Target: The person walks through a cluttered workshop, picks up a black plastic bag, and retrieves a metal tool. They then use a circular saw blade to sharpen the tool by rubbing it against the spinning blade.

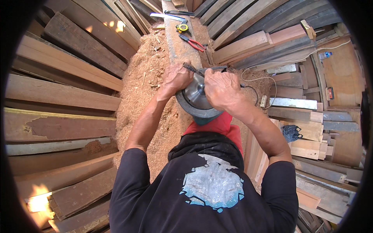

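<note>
Close in front of my body, a round metal disc (197,93) with a wide dark grey rim sits between my two hands. My left hand (178,79) is closed at its left edge, around a dark, rough bar (190,67) whose end shows above the knuckles. Curled fingers of my right hand (222,87) press over the right side of the disc and hide what they grip. Behind the right hand shows a black piece (218,68), and a black cord (252,91) comes out to its right. The disc's underside is hidden.
Ahead on a long plank (182,50) lie red-handled pliers (192,42), a yellow tape measure (182,28) and a square (167,16). Sawdust (145,83) covers the ground. Boards (62,93) are stacked on both sides. At right are a socket strip (264,101), white cable (287,62) and dark plastic bag (291,133).
</note>
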`<state>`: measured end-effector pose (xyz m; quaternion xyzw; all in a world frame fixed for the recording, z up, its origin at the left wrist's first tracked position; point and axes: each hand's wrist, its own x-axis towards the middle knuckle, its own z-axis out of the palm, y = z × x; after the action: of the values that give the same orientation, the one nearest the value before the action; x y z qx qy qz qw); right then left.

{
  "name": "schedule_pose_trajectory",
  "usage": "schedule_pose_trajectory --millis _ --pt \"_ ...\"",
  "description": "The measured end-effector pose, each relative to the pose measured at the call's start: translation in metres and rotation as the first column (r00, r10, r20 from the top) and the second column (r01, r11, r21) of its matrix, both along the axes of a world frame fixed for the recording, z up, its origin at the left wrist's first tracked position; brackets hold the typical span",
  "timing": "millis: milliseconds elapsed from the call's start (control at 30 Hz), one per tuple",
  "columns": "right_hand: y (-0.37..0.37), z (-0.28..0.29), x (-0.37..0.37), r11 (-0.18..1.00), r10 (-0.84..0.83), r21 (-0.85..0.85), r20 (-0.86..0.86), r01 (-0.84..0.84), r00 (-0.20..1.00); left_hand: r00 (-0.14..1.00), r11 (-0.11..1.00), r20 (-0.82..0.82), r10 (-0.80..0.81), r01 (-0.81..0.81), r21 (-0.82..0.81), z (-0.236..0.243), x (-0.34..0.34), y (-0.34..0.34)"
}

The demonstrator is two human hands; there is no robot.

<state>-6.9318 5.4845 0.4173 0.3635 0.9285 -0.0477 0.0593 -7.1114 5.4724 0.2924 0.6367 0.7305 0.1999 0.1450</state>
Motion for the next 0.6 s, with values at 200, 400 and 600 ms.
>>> schedule_pose_trajectory --millis 200,400,600 --pt "0.000 0.007 -0.003 0.998 -0.010 -0.066 0.020 0.011 1.000 0.992 0.992 0.017 0.123 -0.124 0.040 -0.003 0.017 -0.008" --pt "0.007 0.014 0.011 0.993 0.055 -0.107 -0.004 -0.055 0.998 0.998 0.999 0.030 0.053 -0.053 -0.007 -0.006 0.009 0.008" --pt "0.020 0.028 0.029 0.960 0.000 -0.277 -0.102 -0.028 0.995 1.000 0.998 0.017 0.018 -0.017 -0.061 0.000 0.007 0.011"
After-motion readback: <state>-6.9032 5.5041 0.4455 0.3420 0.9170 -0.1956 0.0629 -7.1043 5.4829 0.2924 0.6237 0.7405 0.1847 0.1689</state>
